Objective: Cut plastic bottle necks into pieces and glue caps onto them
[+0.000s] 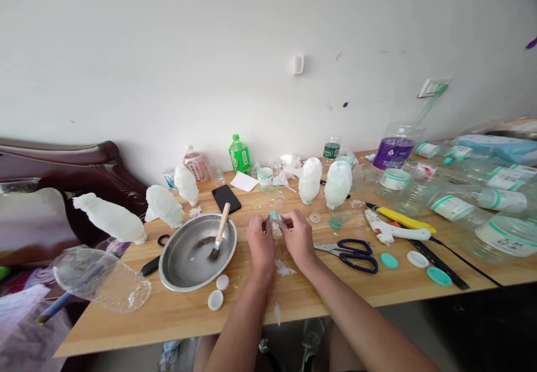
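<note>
My left hand [260, 240] and my right hand [298, 236] meet over the middle of the table, fingers pinched on opposite sides of a small clear plastic piece [274, 224] with a teal top. It looks like part of a bottle, but fingers hide much of it. White paper scraps [285, 268] lie just below the hands. To the left, a metal basin [170, 274] holds whitish liquid and a wooden-handled brush [221, 229]. Dark-blue-handled scissors [356, 253] rest right of my right hand. Two white-coated bottle shapes [310, 180] stand behind it.
More white-coated shapes [109, 221] stand at the left. A black phone [226, 198] and a green bottle [240, 155] are behind the basin. At the right are a glue gun [398, 231], a yellow cutter [403, 218], teal lids [389, 260] and several clear bottles [455, 208].
</note>
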`<state>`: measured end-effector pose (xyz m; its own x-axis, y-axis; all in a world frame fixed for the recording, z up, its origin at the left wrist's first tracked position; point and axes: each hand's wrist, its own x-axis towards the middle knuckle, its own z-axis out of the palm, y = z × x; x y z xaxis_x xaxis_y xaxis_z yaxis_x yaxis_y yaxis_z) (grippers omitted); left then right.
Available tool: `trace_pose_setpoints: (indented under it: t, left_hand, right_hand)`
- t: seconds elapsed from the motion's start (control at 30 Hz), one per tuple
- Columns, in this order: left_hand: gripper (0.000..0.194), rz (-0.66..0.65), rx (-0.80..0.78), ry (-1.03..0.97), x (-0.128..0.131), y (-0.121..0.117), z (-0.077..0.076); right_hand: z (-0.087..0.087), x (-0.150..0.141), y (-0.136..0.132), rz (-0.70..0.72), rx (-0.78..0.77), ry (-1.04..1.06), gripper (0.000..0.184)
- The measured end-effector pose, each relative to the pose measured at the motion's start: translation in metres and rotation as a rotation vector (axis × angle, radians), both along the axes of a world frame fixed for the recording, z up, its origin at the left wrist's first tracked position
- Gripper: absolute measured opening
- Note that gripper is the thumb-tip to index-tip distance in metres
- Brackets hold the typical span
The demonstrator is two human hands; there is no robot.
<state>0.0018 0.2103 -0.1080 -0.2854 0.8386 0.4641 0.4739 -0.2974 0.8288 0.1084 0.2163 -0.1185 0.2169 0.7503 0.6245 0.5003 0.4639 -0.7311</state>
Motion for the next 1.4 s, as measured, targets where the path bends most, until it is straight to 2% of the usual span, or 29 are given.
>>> trace_pose_setpoints:
  t: [0.43,0.73,1.13,1.4]
  left_hand:
    - [0.016,-0.022,-0.004,0.008,0.0009,-0.0068,0.0056]
    - [0.012,-0.025,-0.023,0.029,0.0010,-0.0056,-0.0007]
    - [0.013,-0.034,0.081,0.054,0.0004,-0.0026,-0.0017]
    - [0.015,-0.005,0.086,0.016,-0.0020,0.0010,-0.0043]
  right_hand:
    - [-0.0012,0.0024,-0.0025,0.004,0.051,-0.029,0.016]
    - [-0.0003,0.0017,-0.0035,-0.009,0.050,-0.039,0.020]
    - [-0.0002,-0.0035,-0.0038,-0.059,0.097,-0.036,0.018]
    - [-0.0006,-0.0061,-0.0039,-0.066,0.136,-0.039,0.016]
